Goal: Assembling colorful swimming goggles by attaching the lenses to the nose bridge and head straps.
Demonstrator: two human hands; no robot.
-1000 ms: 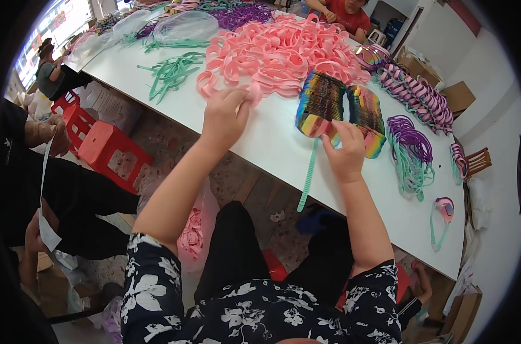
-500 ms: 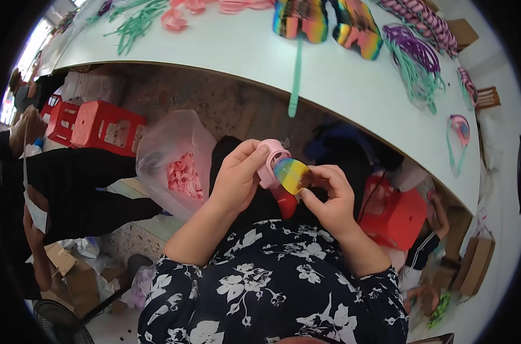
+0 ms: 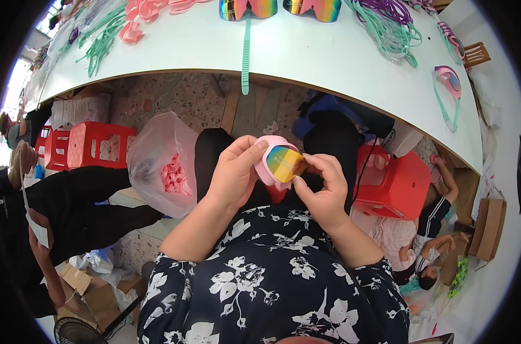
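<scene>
- We hold a pink goggle frame (image 3: 270, 163) with a rainbow mirrored lens (image 3: 286, 163) at chest height over our lap, well below the surface (image 3: 329, 54); it sits close to the body, likely so both hands can press on it.
- Our left hand (image 3: 234, 172) cups the frame from nine o'clock, thumb on top; our right hand (image 3: 323, 186) pinches the lens edge from three o'clock; neither hand is spread.
- A clear bag of pink parts (image 3: 163, 166) stands at nine o'clock, within reach.
- At twelve o'clock the white surface carries finished mirrored goggles (image 3: 249, 8), a green strap (image 3: 246, 54) hanging over its edge, and green and purple straps (image 3: 389, 26).
- Red stools (image 3: 94, 143) and cardboard boxes (image 3: 487, 226) stand on the speckled floor (image 3: 186, 100).
</scene>
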